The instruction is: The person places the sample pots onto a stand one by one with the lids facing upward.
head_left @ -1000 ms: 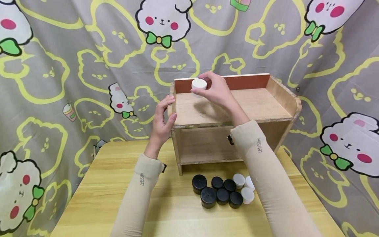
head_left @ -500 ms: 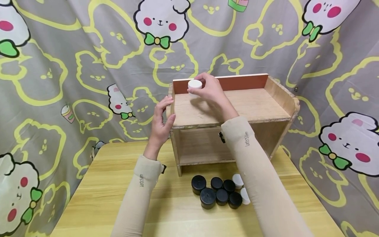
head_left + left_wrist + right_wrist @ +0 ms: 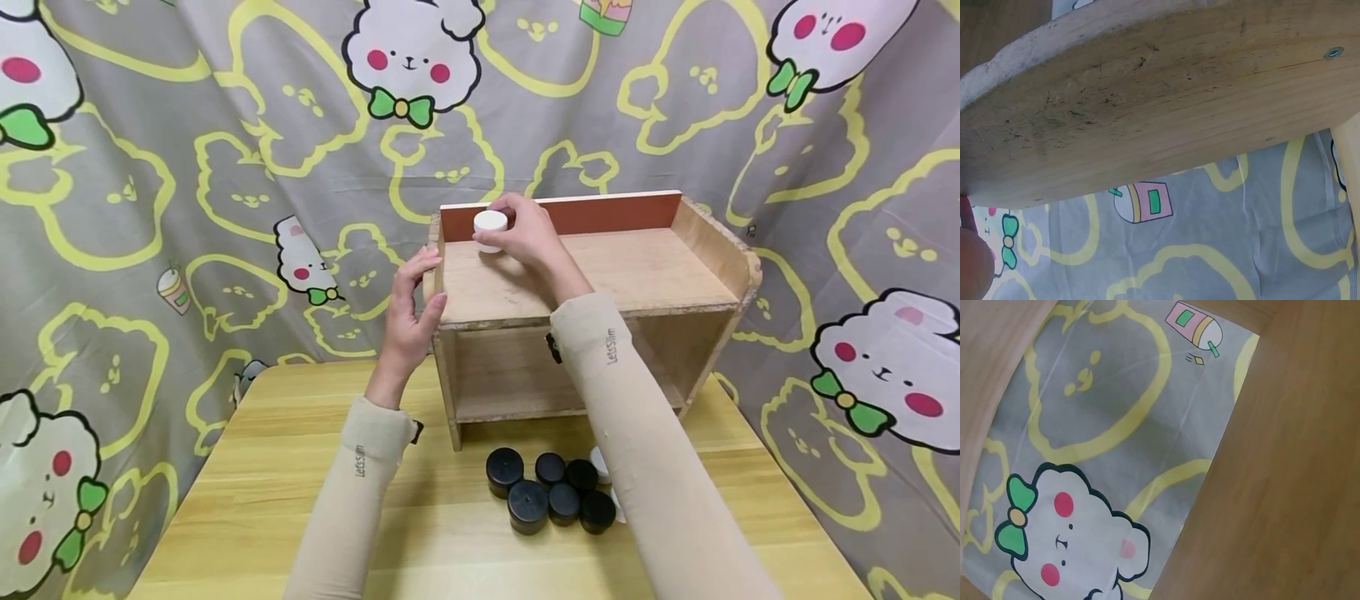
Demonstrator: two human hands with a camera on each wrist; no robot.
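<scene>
My right hand (image 3: 528, 237) pinches a small white lidded jar (image 3: 491, 222) between thumb and fingers. The jar is upright at the back left of the top board of a wooden shelf unit (image 3: 622, 271); whether its base touches the board is hard to tell. Against the unit's left side panel (image 3: 1147, 112) rests my left hand (image 3: 408, 312), its fingertips at the upper edge and its thumb lower, near the front. Only a blurred bit of a finger (image 3: 974, 265) shows in the left wrist view. Neither the right hand nor the jar appears in the right wrist view.
Several black lidded jars (image 3: 528, 504) stand grouped on the wooden table (image 3: 300, 450) before the unit. Beside them, white jars (image 3: 600, 463) are partly hidden by my right sleeve. The unit has a lower compartment (image 3: 510, 375). A patterned curtain (image 3: 247, 100) hangs behind.
My right hand has carried the white jar slightly left and down toward the top board's back left corner. The right forearm now covers more of the white jars. My left hand stays put.
</scene>
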